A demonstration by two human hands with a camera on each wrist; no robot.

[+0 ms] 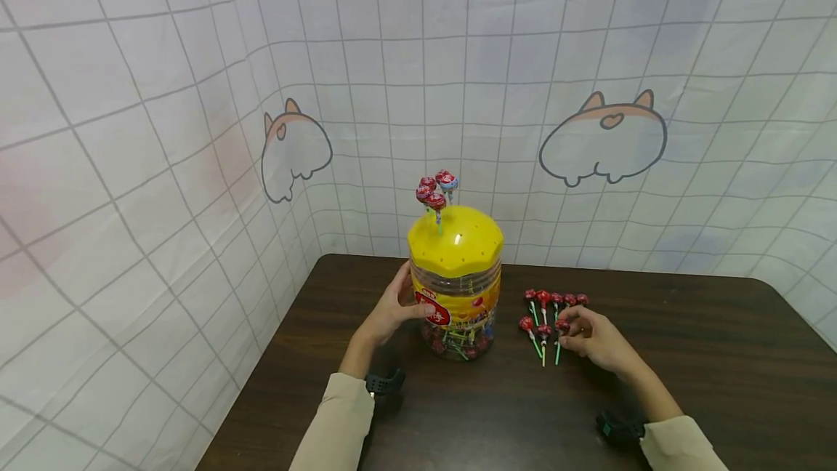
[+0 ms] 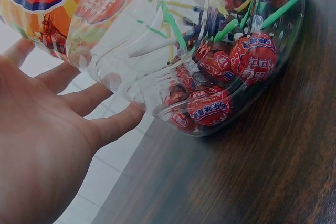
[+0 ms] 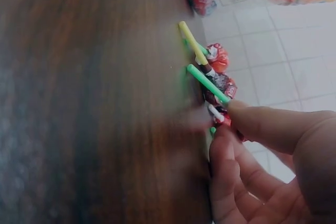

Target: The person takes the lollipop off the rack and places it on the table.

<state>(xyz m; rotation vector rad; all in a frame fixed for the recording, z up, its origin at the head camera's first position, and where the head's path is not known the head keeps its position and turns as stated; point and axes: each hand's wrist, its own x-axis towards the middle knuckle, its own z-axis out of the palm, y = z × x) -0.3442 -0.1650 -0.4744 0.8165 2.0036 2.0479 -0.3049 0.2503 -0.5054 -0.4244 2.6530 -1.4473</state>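
A clear plastic jar (image 1: 458,304) with a yellow lid (image 1: 461,238) stands upright on the table. My left hand (image 1: 391,311) rests against its left side, thumb across the front label, fingers extended along the plastic. In the left wrist view, the palm (image 2: 42,135) stays off the jar, and wrapped lollipops (image 2: 254,59) lie inside. Several lollipops (image 1: 436,201) stick up from the lid. Right of the jar, my right hand (image 1: 595,340) pinches a red-wrapped lollipop with a green stick (image 3: 207,83) near its head, beside other lollipops (image 1: 543,331) on the table.
Behind the nearer lollipops lies another row of red lollipops (image 1: 556,298). The dark wooden table (image 1: 484,420) meets a white gridded curtain (image 1: 497,129) at the back and left. Each wrist wears a black band (image 1: 386,381).
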